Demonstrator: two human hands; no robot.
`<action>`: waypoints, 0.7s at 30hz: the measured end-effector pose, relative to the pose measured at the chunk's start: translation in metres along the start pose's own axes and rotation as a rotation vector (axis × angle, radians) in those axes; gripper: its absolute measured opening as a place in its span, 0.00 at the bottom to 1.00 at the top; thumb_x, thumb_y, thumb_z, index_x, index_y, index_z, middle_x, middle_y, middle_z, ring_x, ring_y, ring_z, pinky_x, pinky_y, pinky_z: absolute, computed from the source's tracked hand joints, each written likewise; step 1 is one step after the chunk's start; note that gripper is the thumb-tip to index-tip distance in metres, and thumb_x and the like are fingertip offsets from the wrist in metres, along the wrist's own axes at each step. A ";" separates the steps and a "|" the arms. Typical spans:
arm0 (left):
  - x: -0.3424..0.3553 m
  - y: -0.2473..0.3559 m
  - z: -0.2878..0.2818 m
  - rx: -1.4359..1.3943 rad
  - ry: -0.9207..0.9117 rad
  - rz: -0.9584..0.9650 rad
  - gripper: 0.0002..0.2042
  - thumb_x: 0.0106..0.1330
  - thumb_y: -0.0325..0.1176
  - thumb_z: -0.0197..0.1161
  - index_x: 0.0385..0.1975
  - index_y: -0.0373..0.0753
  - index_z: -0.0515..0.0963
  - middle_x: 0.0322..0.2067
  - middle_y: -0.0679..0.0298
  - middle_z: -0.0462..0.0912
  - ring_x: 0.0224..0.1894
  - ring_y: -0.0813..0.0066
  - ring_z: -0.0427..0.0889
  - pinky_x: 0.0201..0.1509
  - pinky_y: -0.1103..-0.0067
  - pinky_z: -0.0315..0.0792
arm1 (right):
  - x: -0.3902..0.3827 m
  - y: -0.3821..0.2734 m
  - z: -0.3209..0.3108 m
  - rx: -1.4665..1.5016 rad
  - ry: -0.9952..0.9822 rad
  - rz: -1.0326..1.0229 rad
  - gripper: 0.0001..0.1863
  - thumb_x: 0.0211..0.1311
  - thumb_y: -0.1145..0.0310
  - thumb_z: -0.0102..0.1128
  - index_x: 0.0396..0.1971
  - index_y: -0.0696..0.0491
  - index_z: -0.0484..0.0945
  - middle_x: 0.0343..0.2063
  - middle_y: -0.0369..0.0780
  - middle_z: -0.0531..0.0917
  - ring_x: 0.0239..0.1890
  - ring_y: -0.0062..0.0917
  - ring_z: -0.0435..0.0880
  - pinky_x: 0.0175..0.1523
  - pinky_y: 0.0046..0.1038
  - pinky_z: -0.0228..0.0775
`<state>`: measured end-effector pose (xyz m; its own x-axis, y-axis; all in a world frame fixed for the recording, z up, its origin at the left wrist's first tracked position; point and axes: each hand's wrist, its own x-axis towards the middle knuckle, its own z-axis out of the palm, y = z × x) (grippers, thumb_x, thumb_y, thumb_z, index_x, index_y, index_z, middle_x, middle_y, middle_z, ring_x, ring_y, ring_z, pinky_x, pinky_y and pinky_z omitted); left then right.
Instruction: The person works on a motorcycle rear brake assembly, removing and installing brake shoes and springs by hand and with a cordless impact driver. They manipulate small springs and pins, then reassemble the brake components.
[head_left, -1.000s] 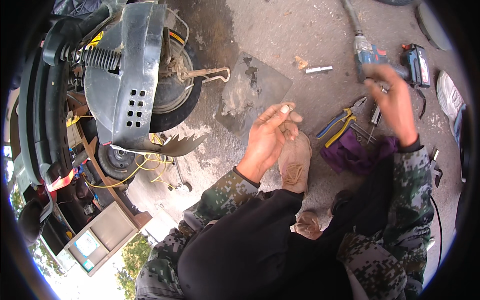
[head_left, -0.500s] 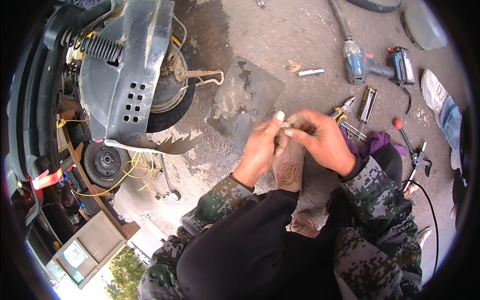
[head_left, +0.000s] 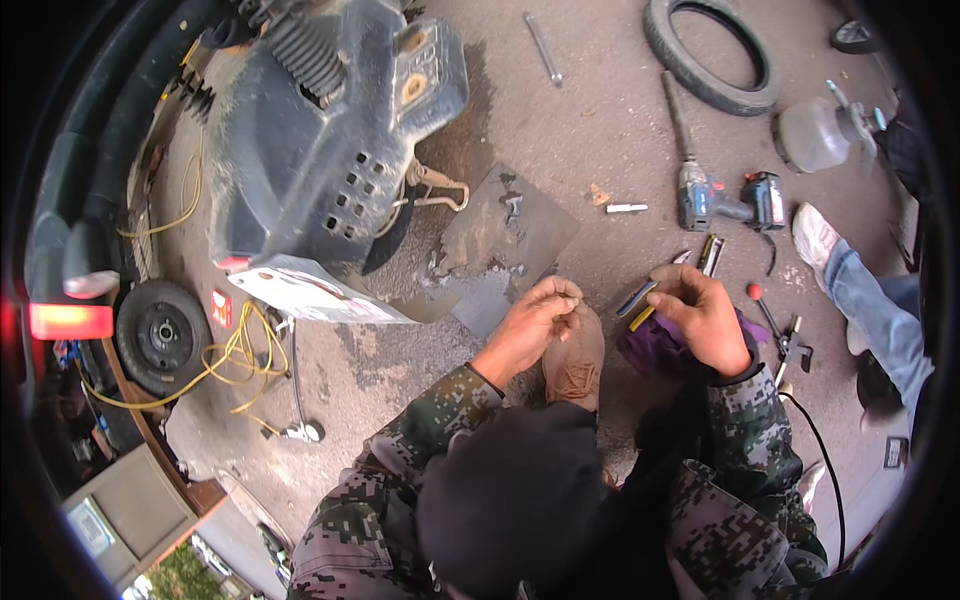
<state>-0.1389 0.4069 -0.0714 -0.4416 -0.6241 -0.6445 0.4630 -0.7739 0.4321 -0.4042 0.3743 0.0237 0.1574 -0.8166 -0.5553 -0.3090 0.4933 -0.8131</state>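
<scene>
Bare concrete runs under a tipped scooter body. Over the brown shoe, the left hand is pinched shut on something tiny (too small to name); light, easily dropped. The right hand, fingers curled, rests on yellow-handled pliers: rigid, best gripped by the handles.

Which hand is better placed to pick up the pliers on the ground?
Right. The right hand already rests over the blue-and-yellow-handled pliers, beside the purple cloth. The left hand is curled shut above the brown shoe, seemingly pinching something small, and lies farther from them.
</scene>
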 end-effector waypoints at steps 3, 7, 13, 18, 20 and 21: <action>-0.020 0.025 -0.004 0.097 0.001 -0.042 0.05 0.74 0.28 0.55 0.44 0.40 0.78 0.34 0.68 0.79 0.30 0.81 0.73 0.31 0.82 0.65 | -0.010 -0.047 0.011 0.004 0.042 0.039 0.11 0.67 0.72 0.68 0.45 0.62 0.81 0.32 0.36 0.86 0.36 0.16 0.81 0.43 0.23 0.73; -0.093 0.066 0.007 0.230 0.080 -0.099 0.06 0.73 0.30 0.55 0.42 0.40 0.80 0.27 0.71 0.75 0.23 0.84 0.69 0.24 0.83 0.57 | -0.027 -0.107 0.053 0.004 -0.071 -0.034 0.17 0.68 0.67 0.69 0.49 0.64 0.82 0.36 0.41 0.89 0.38 0.20 0.83 0.44 0.25 0.75; -0.281 0.133 0.041 0.121 0.305 0.153 0.07 0.72 0.30 0.56 0.43 0.36 0.80 0.28 0.67 0.76 0.23 0.82 0.68 0.24 0.83 0.59 | -0.090 -0.178 0.119 0.108 -0.087 0.028 0.17 0.68 0.67 0.67 0.51 0.62 0.82 0.36 0.42 0.88 0.38 0.22 0.84 0.46 0.28 0.76; -0.466 0.138 0.094 -0.386 0.484 0.370 0.05 0.71 0.29 0.55 0.41 0.38 0.76 0.31 0.62 0.77 0.24 0.75 0.69 0.28 0.79 0.63 | -0.205 -0.229 0.157 -0.111 -0.169 0.045 0.14 0.67 0.68 0.67 0.46 0.62 0.81 0.31 0.40 0.86 0.32 0.21 0.83 0.40 0.27 0.75; -0.537 0.126 0.115 -0.553 0.522 0.372 0.05 0.70 0.30 0.56 0.40 0.38 0.75 0.32 0.61 0.78 0.24 0.73 0.69 0.28 0.78 0.64 | -0.255 -0.250 0.174 -0.164 -0.237 0.095 0.14 0.67 0.67 0.68 0.44 0.62 0.81 0.29 0.40 0.86 0.30 0.21 0.83 0.39 0.27 0.75; -0.568 0.120 0.124 -0.628 0.528 0.370 0.05 0.70 0.30 0.56 0.40 0.38 0.75 0.32 0.60 0.79 0.24 0.72 0.70 0.28 0.78 0.65 | -0.278 -0.259 0.183 -0.144 -0.269 0.122 0.14 0.66 0.67 0.68 0.43 0.62 0.82 0.28 0.40 0.85 0.30 0.20 0.83 0.38 0.27 0.75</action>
<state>0.0719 0.6556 0.4247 0.1578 -0.5709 -0.8057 0.9087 -0.2354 0.3448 -0.1964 0.5280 0.3565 0.3471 -0.6360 -0.6892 -0.4677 0.5196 -0.7150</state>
